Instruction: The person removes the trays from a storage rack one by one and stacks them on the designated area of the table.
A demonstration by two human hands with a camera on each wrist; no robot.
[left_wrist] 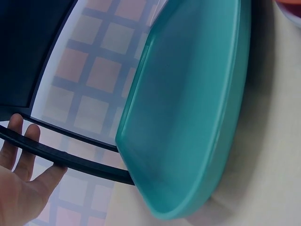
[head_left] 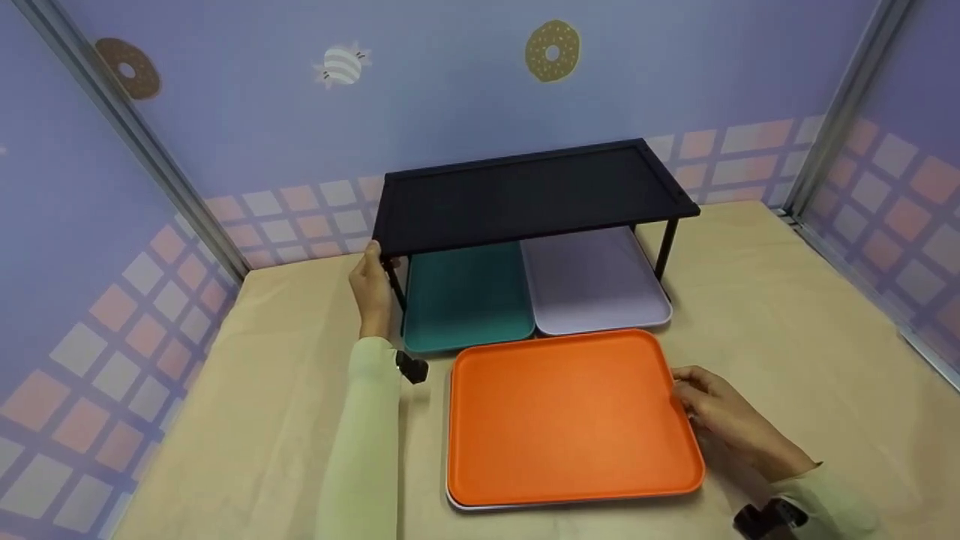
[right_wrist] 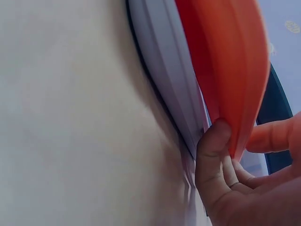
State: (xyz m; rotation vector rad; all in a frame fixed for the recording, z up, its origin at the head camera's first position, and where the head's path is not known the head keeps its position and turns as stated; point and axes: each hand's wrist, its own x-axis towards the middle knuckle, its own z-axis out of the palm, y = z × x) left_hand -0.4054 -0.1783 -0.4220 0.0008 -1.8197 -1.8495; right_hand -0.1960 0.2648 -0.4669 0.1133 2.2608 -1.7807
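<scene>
My left hand (head_left: pixel 373 289) grips the front left corner of a black rack (head_left: pixel 517 199), its fingers about the top of the leg (left_wrist: pixel 66 157). Beneath the rack lie a teal tray (head_left: pixel 469 300) and, to its right, a lavender tray (head_left: pixel 596 281), side by side. In front of them, an orange tray (head_left: pixel 570 420) lies over a pale tray (right_wrist: pixel 162 70), which is mostly hidden. The right hand (head_left: pixel 724 416) pinches the orange tray's right rim. In the right wrist view, that side is raised, leaving a gap above the pale tray.
A cream cloth (head_left: pixel 787 315) covers the table. Purple patterned panels (head_left: pixel 450 90) stand behind and on both sides, with metal posts (head_left: pixel 847 97) at the corners. Each wrist wears a black device (head_left: pixel 411 367).
</scene>
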